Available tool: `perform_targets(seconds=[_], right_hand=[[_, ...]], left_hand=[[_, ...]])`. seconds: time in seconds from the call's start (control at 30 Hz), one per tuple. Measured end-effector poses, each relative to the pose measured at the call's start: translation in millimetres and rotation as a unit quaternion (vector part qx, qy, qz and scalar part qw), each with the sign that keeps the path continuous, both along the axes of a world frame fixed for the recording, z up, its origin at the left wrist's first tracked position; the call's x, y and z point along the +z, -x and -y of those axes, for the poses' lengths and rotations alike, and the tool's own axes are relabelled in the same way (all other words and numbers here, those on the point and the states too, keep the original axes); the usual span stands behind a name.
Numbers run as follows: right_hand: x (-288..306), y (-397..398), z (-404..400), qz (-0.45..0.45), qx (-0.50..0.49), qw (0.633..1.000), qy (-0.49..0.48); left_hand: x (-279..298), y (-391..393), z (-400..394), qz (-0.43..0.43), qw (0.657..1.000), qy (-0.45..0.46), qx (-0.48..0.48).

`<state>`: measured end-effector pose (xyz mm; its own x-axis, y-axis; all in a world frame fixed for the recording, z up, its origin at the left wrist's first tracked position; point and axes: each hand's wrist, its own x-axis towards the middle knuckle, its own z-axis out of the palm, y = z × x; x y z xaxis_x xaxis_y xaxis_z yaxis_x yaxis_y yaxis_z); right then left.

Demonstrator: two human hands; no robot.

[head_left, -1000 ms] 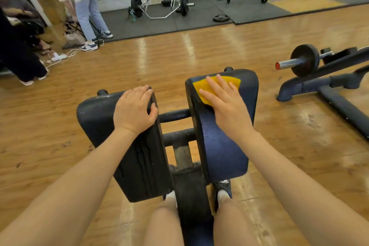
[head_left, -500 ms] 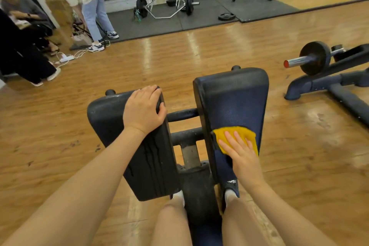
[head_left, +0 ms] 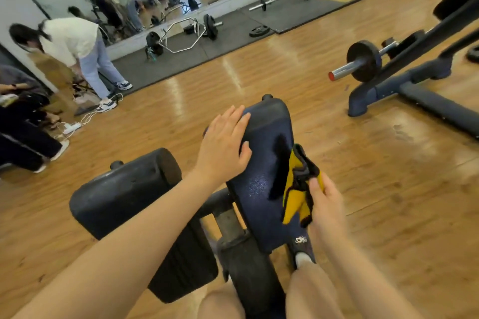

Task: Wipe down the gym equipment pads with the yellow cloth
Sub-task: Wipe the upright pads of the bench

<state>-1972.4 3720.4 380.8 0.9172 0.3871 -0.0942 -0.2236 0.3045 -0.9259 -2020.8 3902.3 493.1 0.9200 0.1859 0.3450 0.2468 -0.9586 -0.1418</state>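
Two dark pads stand side by side in front of my knees on a black frame. My left hand [head_left: 224, 142] lies flat with straight fingers on the upper left edge of the right pad [head_left: 264, 176], a dark blue one. My right hand [head_left: 325, 199] pinches the yellow cloth [head_left: 294, 189], which hangs crumpled and lifted off that pad's right side, its dark edging showing. The left pad [head_left: 124, 194] is black and nobody touches it.
A black machine frame [head_left: 414, 96] with a weight plate [head_left: 364, 61] on a chrome bar stands on the wooden floor to the right. A person bends over at the far left near cables. Barbells lie on grey mats by the mirror wall.
My left hand moved from the left pad onto the right pad. My right hand slid the cloth down the right pad, then lifted it off, bunched in the fingers. The view swung left.
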Motion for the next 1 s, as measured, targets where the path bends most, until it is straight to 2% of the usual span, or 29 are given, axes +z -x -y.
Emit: perform_targets(seconds=[0.07,0.23,0.33,0.4,0.5,0.6,0.73,0.83,0.93,1.0], right_hand=[[15,-29,1,-0.033,-0.016,0.999,-0.039],[56,-100,-12,0.022,-0.025,0.997,-0.068],[72,-123,-49,0.047,0.047,0.996,-0.06],[68,-125,-78,0.074,0.105,0.991,-0.021],[60,-118,-91,0.086,0.102,0.991,-0.026],[37,-97,-69,0.055,0.097,0.994,-0.011],[-27,-41,-17,0.01,0.128,0.99,0.056],[-36,-34,0,-0.037,0.136,0.987,0.073],[-10,-71,-15,-0.119,0.086,0.989,-0.015],[16,-108,-39,-0.137,0.081,0.986,-0.058]], left_hand=[[-4,-27,4,-0.026,0.999,-0.021,0.016],[-15,-44,4,-0.044,0.997,-0.017,0.054],[-15,-44,3,-0.029,0.999,-0.009,0.043],[-17,-44,3,-0.027,0.999,-0.008,0.04],[-18,-44,1,-0.025,0.999,-0.019,0.037],[-16,-43,1,-0.025,0.999,-0.014,0.038],[-16,-43,3,-0.035,0.998,-0.012,0.043],[-17,-42,3,-0.032,0.998,-0.014,0.043],[-17,-41,3,-0.033,0.999,-0.007,0.039],[-17,-42,4,-0.029,0.999,-0.008,0.04]])
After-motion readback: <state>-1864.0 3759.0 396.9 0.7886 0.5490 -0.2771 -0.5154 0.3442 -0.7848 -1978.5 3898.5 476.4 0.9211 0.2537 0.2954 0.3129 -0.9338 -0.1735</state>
